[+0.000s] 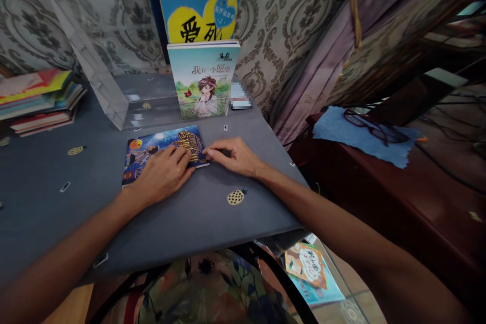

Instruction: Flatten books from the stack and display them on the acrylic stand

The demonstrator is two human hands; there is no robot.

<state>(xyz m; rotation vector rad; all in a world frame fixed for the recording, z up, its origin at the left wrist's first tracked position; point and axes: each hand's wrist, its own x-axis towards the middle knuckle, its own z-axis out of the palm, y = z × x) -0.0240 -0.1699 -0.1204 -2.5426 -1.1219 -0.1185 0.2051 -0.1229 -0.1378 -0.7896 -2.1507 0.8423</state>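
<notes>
- Dark-blue illustrated paperback book (167, 138): lies flat on the grey pineapple-print tablecloth (201, 217), likely for firm support.
- Left hand (162, 169): laid over its cover, grasping nothing, apparently steadying it.
- Right hand (238, 158): fingers curled at its right edge; pinching or merely touching, I cannot tell.

Ornate wallpaper (311, 5), a tied-back mauve curtain (322, 81) and a pineapple-print tablecloth (205, 223) suggest a home.
</notes>
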